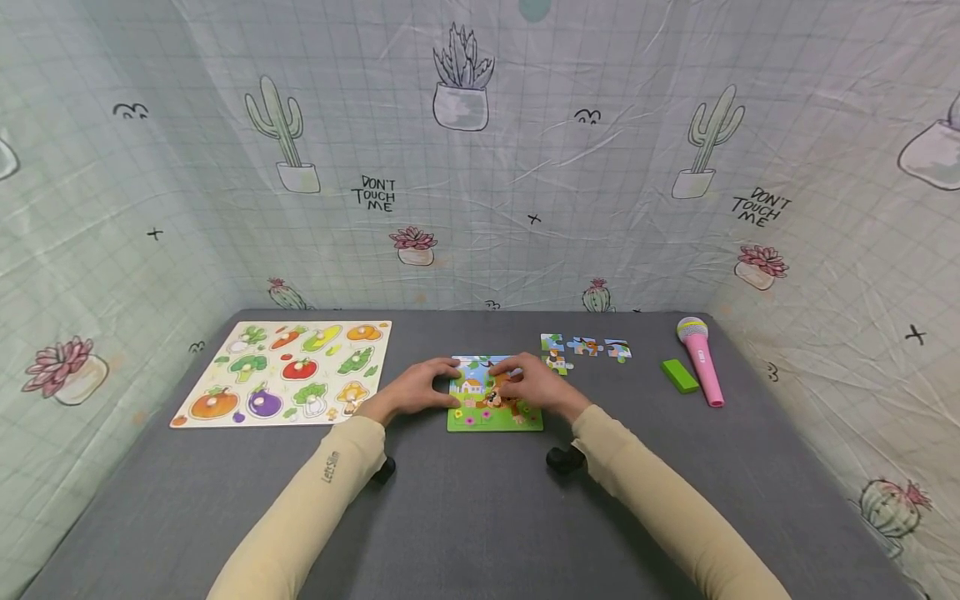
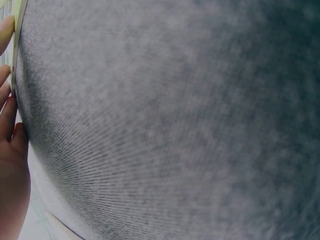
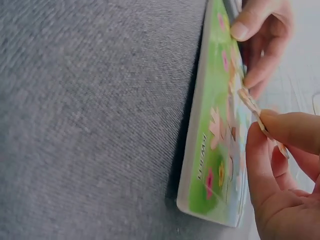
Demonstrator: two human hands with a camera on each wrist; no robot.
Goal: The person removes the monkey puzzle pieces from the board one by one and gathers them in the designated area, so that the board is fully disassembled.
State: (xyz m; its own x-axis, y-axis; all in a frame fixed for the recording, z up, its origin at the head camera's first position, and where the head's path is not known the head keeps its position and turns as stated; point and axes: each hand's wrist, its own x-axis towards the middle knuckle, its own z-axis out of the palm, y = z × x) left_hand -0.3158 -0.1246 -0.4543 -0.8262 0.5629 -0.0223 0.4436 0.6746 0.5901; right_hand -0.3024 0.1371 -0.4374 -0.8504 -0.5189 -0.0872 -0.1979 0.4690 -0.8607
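A small jigsaw puzzle (image 1: pixel 487 421) in a frame with a green lower border lies on the table, its picture showing a house, a brown animal and flowers. My left hand (image 1: pixel 414 388) holds it along the left edge, thumb and fingertips on the rim. Over the puzzle's right part, my right hand (image 1: pixel 542 387) pinches a puzzle piece (image 3: pixel 249 102) between thumb and fingers. In the right wrist view that piece is tilted, close above the picture. The left wrist view catches only the left hand's fingers (image 2: pixel 7 120) along the board's edge.
Several loose puzzle pieces (image 1: pixel 587 346) lie behind and right of the puzzle. Farther right are a green block (image 1: pixel 679 376) and a pink toy microphone (image 1: pixel 702 364). A vegetable board (image 1: pixel 281 375) lies at left. Printed cloth (image 1: pixel 480 250) walls enclose the grey table (image 1: pixel 480 517).
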